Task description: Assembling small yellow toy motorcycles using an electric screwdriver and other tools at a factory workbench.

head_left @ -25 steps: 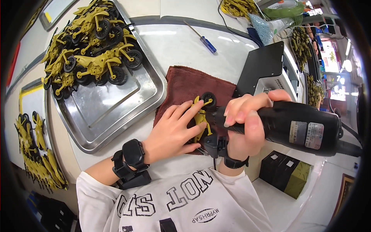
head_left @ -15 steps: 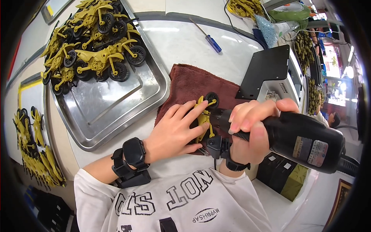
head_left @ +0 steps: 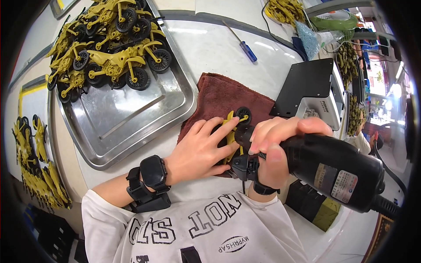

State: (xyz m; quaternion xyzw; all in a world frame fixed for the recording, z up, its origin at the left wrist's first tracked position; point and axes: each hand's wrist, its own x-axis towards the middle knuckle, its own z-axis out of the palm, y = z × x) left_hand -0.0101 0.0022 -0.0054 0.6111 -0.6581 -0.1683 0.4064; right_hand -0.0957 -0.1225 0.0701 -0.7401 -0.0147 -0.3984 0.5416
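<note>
Head view, looking down on a white worktable (head_left: 210, 48). In the upper left of the frame a metal tray (head_left: 127, 118) is seen; its far end is filled with a heap of yellow toy motorcycles (head_left: 109, 48) with black wheels, while its near half is bare. At the far left edge more yellow motorcycle parts (head_left: 30, 158) are laid in a row outside the tray.

At the centre a brown cloth (head_left: 228, 94) is spread just right of the tray. On it a single yellow toy motorcycle (head_left: 234, 127) is pressed down by the left hand (head_left: 199, 151), fingers flat and spread over it, not curled around it. A black smartwatch (head_left: 153, 173) is worn on that wrist. The right hand (head_left: 274, 147) is clamped around a black electric screwdriver (head_left: 333, 168), whose tip is hidden between the hands at the toy.

Behind the hands, at the upper right, a black-topped machine (head_left: 311, 90) is placed. A blue-handled screwdriver (head_left: 245, 48) lies at the top centre, well apart from the cloth.
</note>
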